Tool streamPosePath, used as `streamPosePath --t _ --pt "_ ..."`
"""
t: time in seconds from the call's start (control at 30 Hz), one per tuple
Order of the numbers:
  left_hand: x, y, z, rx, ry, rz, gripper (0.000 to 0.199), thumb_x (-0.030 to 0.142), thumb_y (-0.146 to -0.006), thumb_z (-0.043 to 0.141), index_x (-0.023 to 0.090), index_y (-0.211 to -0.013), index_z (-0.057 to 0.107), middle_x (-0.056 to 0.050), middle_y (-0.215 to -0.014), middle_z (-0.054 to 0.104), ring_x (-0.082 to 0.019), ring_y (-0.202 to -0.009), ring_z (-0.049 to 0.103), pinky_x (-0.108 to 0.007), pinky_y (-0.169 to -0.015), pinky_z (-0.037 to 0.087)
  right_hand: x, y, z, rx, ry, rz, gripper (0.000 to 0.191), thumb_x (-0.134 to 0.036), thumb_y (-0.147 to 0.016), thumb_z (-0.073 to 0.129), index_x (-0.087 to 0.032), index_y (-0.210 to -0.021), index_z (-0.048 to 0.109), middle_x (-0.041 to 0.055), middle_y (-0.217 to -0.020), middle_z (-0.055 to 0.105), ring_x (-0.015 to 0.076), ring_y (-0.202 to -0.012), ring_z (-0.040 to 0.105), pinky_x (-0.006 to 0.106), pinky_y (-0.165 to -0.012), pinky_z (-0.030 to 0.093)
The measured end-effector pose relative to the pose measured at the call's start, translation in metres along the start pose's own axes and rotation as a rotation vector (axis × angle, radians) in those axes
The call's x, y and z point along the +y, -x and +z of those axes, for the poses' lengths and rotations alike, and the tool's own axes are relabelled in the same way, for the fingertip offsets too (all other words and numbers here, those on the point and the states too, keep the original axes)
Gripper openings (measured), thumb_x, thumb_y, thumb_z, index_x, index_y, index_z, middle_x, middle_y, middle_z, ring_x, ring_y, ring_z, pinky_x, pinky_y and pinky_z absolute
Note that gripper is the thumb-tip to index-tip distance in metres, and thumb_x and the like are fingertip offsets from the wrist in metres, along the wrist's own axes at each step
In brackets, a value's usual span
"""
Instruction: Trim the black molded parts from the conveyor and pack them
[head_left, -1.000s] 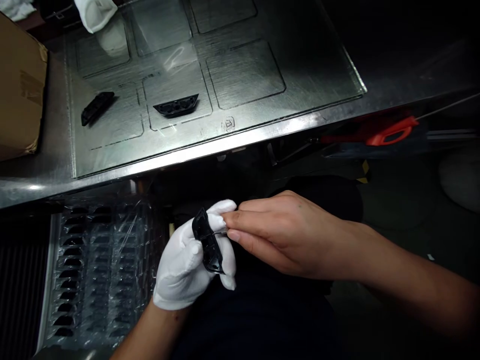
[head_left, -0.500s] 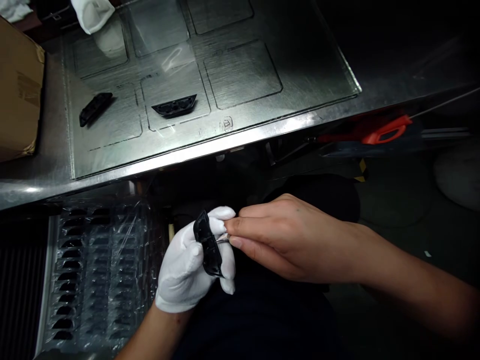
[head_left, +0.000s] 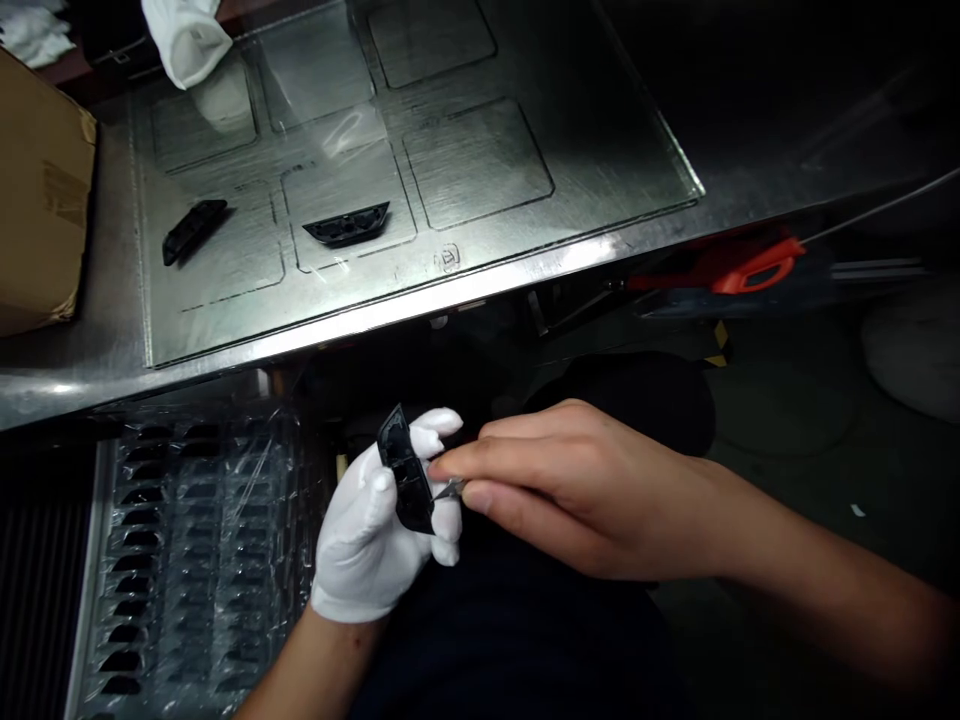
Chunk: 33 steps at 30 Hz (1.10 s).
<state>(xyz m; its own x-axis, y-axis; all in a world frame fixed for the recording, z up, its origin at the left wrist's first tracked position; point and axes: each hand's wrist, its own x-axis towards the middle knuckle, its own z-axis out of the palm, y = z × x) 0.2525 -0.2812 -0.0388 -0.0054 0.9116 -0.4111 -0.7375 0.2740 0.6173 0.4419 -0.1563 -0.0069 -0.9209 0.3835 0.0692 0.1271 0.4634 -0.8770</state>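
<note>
Beside the table, a black part is being clamped by left hand fingers, a blade by right hand fingertips.

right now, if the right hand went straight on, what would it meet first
Probably the black molded part in the gloved left hand, though the depth is hard to judge

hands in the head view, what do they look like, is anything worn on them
The left hand wears a plain white glove that ends at the wrist, with no marking visible on it. The right hand has no glove, and no ring shows on it. The left forearm and right forearm show no sleeve or watch.
</note>
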Motion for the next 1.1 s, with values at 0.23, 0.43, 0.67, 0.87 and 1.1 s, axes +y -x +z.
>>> streamPosePath --t 0.23,0.43,0.67,0.87,1.1 --pt "-0.002 -0.003 0.0 -0.123 -0.141 0.11 0.034 0.044 -0.101 0.061 0.022 -0.123 0.074 -0.01 -0.121 0.068 -0.009 -0.062 0.065 -0.02 -0.054 0.053 -0.002 -0.009 -0.026 0.178 0.231 0.041 0.038 -0.026 -0.102 0.055 -0.02 -0.138 0.066 0.0067 -0.112 0.077 0.0179 -0.103 0.07 0.033 -0.091 0.058" --pt "-0.001 0.002 -0.001 -0.134 -0.111 0.028 0.035 0.044 -0.099 0.066 0.017 -0.121 0.07 -0.005 -0.099 0.066 -0.011 -0.063 0.067 -0.02 -0.057 0.055 -0.006 -0.022 -0.029 0.037 0.402 -0.005 0.037 -0.035 -0.105 0.05 -0.029 -0.136 0.068 0.0056 -0.11 0.075 0.0204 -0.096 0.066 0.037 -0.081 0.054" --pt "0.005 0.006 -0.001 -0.092 -0.147 -0.021 0.032 0.042 -0.099 0.067 0.017 -0.118 0.071 -0.005 -0.095 0.064 -0.01 -0.063 0.063 -0.02 -0.058 0.057 -0.012 -0.028 -0.028 -0.012 0.495 0.006 0.032 -0.036 -0.105 0.048 -0.027 -0.119 0.075 0.0055 -0.1 0.074 0.02 -0.089 0.063 0.037 -0.074 0.049" --pt "0.008 0.006 0.0 -0.028 -0.217 -0.056 0.028 0.038 -0.097 0.07 0.017 -0.115 0.072 -0.004 -0.095 0.065 -0.011 -0.066 0.065 -0.021 -0.06 0.058 -0.014 -0.029 -0.026 -0.014 0.629 0.025 0.027 -0.029 -0.102 0.052 -0.023 -0.115 0.076 0.0066 -0.095 0.073 0.0207 -0.086 0.062 0.037 -0.069 0.045" --pt "0.013 0.003 -0.002 0.025 -0.238 -0.176 0.035 0.04 -0.091 0.077 0.013 -0.112 0.071 -0.008 -0.095 0.067 -0.014 -0.066 0.066 -0.023 -0.057 0.058 -0.011 -0.03 -0.023 -0.05 0.736 0.032 0.03 -0.026 -0.101 0.052 -0.023 -0.121 0.075 0.0074 -0.095 0.073 0.024 -0.084 0.063 0.038 -0.067 0.045"
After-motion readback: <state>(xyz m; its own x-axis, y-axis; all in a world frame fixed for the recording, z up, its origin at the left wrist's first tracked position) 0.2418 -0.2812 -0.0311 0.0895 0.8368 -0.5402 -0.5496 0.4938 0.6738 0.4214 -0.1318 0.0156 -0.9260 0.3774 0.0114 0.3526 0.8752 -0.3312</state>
